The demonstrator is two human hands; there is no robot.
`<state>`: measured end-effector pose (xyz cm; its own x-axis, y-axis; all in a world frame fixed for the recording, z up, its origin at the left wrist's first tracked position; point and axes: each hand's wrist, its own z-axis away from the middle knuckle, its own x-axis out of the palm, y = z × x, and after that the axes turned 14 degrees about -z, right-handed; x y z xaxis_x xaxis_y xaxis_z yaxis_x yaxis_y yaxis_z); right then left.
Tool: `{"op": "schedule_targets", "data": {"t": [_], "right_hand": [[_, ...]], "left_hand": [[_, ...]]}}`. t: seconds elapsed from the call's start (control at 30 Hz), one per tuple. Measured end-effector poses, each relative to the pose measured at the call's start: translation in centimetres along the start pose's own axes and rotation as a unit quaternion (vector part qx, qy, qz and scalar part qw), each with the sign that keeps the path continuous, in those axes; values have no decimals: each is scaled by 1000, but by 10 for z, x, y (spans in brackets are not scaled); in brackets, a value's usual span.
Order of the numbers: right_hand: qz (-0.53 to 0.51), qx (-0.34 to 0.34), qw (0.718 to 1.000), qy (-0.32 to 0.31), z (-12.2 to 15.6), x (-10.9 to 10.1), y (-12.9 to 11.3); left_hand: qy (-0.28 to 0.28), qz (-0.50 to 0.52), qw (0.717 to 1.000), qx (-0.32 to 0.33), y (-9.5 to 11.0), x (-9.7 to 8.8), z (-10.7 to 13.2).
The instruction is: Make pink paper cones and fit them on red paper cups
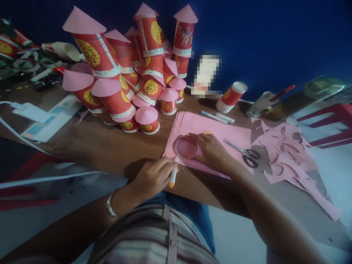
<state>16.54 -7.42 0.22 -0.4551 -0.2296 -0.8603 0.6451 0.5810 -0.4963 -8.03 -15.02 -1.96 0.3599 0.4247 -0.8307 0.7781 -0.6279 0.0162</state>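
My left hand [154, 176] is closed around a white and orange marker [173, 172], its tip touching the rim of a round ring [186, 147]. That ring lies on a pink paper sheet [217, 134] on the brown table [115, 146]. My right hand [210, 150] presses down on the ring's right side, fingers curled over it and flat on the paper. A bracelet sits on my left wrist.
Scissors [246, 152] lie on the pink sheet, right of my right hand. Pink paper scraps [288, 154] spread to the right. A pile of red paper cups with pink cone tops [123, 77] stands behind. A white pen [213, 116], a lying cup [232, 96] and a power strip [51, 121] are nearby.
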Motion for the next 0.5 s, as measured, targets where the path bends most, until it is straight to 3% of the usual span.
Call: {"op": "schedule_targets", "data": {"t": [0.27,0.5], "right_hand": [[-2,10,1000,-3,-1,1,1],[-5,11,1000,-3,-1,0,-1]], "left_hand": [[-6,-20,999,39,9,-2,-2],[37,-4,999,33,14,-8,-4]]}}
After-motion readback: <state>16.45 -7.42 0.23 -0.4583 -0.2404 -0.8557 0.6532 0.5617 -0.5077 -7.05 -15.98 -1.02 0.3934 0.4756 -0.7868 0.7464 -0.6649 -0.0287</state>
